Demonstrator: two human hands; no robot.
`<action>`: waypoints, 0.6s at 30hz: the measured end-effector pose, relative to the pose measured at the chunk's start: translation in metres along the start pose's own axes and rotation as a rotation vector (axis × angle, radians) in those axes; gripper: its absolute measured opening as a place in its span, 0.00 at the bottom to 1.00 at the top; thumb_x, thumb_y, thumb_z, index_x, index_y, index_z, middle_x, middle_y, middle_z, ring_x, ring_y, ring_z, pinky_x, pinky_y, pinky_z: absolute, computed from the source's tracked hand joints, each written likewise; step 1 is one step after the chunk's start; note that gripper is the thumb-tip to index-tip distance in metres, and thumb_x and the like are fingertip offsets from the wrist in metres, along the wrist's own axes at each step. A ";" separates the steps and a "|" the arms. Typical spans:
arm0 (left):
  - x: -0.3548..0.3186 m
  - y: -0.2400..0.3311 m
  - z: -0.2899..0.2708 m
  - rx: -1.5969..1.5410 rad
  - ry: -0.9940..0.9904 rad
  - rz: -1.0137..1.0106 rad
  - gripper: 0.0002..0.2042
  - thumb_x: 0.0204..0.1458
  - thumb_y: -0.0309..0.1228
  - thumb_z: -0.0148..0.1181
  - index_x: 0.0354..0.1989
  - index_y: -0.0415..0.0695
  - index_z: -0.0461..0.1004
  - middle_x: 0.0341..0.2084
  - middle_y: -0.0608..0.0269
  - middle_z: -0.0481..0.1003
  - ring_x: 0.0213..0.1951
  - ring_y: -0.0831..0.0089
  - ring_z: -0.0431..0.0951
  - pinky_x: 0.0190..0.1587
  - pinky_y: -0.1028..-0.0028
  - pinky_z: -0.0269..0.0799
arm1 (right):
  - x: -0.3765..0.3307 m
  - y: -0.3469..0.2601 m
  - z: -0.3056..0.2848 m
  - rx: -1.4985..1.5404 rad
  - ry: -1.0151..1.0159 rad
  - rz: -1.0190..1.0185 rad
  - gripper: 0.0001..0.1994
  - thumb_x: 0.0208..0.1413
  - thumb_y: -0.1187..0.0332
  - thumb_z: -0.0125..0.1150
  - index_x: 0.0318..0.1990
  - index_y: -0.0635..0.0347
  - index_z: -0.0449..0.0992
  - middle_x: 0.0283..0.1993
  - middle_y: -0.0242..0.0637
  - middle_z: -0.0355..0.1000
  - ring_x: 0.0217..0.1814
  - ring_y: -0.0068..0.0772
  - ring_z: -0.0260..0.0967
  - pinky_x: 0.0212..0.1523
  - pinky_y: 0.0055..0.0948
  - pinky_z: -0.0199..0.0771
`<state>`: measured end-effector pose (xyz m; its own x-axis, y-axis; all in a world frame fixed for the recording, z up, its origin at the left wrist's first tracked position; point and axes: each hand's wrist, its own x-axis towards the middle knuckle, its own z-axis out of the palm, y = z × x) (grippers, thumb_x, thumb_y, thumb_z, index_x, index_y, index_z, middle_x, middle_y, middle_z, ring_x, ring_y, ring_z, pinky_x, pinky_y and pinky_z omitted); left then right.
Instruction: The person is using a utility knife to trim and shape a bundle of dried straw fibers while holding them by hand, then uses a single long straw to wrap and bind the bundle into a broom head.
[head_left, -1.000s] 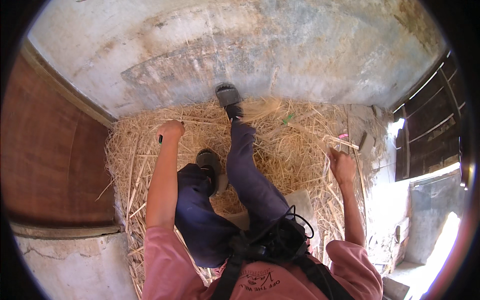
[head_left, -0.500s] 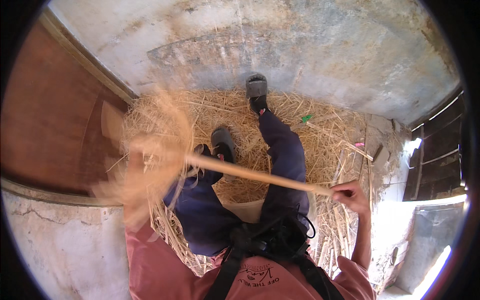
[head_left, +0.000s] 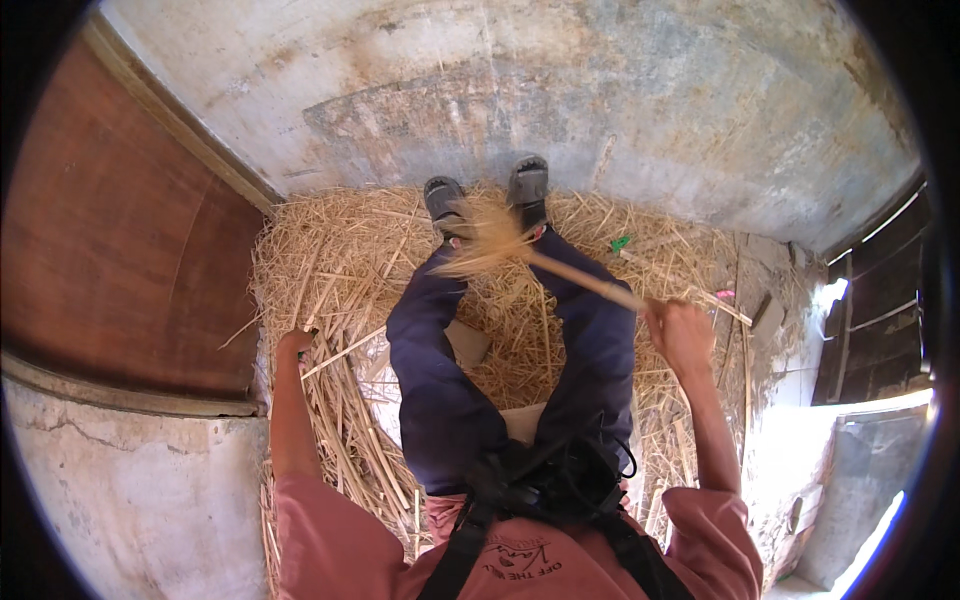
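Note:
My right hand [head_left: 682, 335] is closed around the near end of a pale jointed stick [head_left: 588, 282]. From there it slants up to the left, over my right shin. Its far end is a frayed, straw-like tuft [head_left: 485, 240], blurred, in front of my shoes. Low on the left, my left hand [head_left: 294, 345] is closed beside a pile of long dry stalks [head_left: 345, 450]. A small dark thing shows at its fingers, too small to make out. The hand is well apart from the tuft.
Loose straw [head_left: 340, 230] covers the floor around my dark shoes [head_left: 528, 185]. A stained wall [head_left: 560, 90] rises ahead, and a brown wooden panel [head_left: 120, 240] stands at left. A green scrap [head_left: 619, 243] and a block [head_left: 767, 316] lie to the right.
The frayed tuft has swung away from my left side to in front of my shoes. My left hand has left the tuft and lowered beside the stalks. My left foot has moved forward.

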<state>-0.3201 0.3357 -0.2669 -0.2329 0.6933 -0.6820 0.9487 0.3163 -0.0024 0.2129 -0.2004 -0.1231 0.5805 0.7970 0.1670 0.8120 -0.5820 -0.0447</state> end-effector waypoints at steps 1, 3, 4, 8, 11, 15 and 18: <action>-0.003 -0.002 0.007 -0.046 0.038 0.016 0.13 0.68 0.35 0.51 0.36 0.37 0.74 0.25 0.55 0.75 0.23 0.65 0.76 0.23 0.62 0.75 | 0.012 0.000 0.003 0.008 0.061 0.004 0.12 0.61 0.59 0.71 0.47 0.52 0.89 0.32 0.43 0.83 0.26 0.36 0.76 0.29 0.38 0.73; -0.005 0.003 0.016 -0.067 0.046 0.069 0.14 0.68 0.35 0.51 0.39 0.35 0.75 0.25 0.55 0.76 0.24 0.64 0.78 0.23 0.62 0.75 | 0.029 -0.001 0.007 0.025 0.182 0.012 0.12 0.61 0.57 0.70 0.47 0.51 0.89 0.31 0.43 0.82 0.26 0.37 0.77 0.29 0.38 0.74; -0.006 0.007 0.014 -0.076 0.054 0.097 0.14 0.68 0.36 0.51 0.41 0.34 0.75 0.26 0.56 0.77 0.24 0.63 0.79 0.23 0.62 0.76 | 0.032 -0.006 0.005 0.236 0.075 0.020 0.13 0.62 0.57 0.68 0.48 0.50 0.88 0.31 0.42 0.82 0.27 0.40 0.78 0.30 0.40 0.76; -0.021 0.036 0.031 0.005 -0.003 0.143 0.13 0.66 0.34 0.51 0.35 0.36 0.74 0.24 0.55 0.76 0.23 0.63 0.79 0.23 0.62 0.78 | 0.038 -0.012 -0.020 0.490 -0.266 -0.082 0.14 0.64 0.57 0.65 0.52 0.47 0.87 0.32 0.40 0.81 0.28 0.45 0.80 0.32 0.43 0.79; -0.002 0.027 0.035 -0.097 -0.011 0.075 0.13 0.64 0.32 0.51 0.28 0.38 0.73 0.21 0.56 0.75 0.22 0.63 0.78 0.24 0.64 0.79 | 0.058 -0.022 -0.003 0.030 -0.040 -0.070 0.12 0.62 0.57 0.68 0.48 0.45 0.89 0.30 0.40 0.82 0.26 0.43 0.79 0.29 0.41 0.77; 0.022 0.000 0.033 -0.106 -0.047 0.036 0.15 0.67 0.33 0.50 0.28 0.39 0.72 0.19 0.57 0.71 0.20 0.65 0.74 0.22 0.64 0.74 | 0.076 -0.017 -0.013 0.210 0.068 -0.037 0.12 0.62 0.56 0.69 0.48 0.46 0.89 0.28 0.39 0.81 0.22 0.40 0.76 0.26 0.41 0.74; 0.002 0.024 0.038 0.041 -0.053 0.069 0.17 0.69 0.35 0.48 0.29 0.38 0.72 0.19 0.56 0.72 0.18 0.65 0.76 0.21 0.62 0.73 | 0.065 0.003 -0.035 0.460 -0.224 -0.181 0.13 0.63 0.56 0.69 0.50 0.49 0.89 0.28 0.40 0.82 0.21 0.38 0.75 0.26 0.39 0.73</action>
<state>-0.2899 0.3201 -0.2966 -0.1563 0.6768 -0.7194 0.9702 0.2416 0.0164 0.2513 -0.1561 -0.0784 0.3869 0.9221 0.0006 0.8144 -0.3414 -0.4693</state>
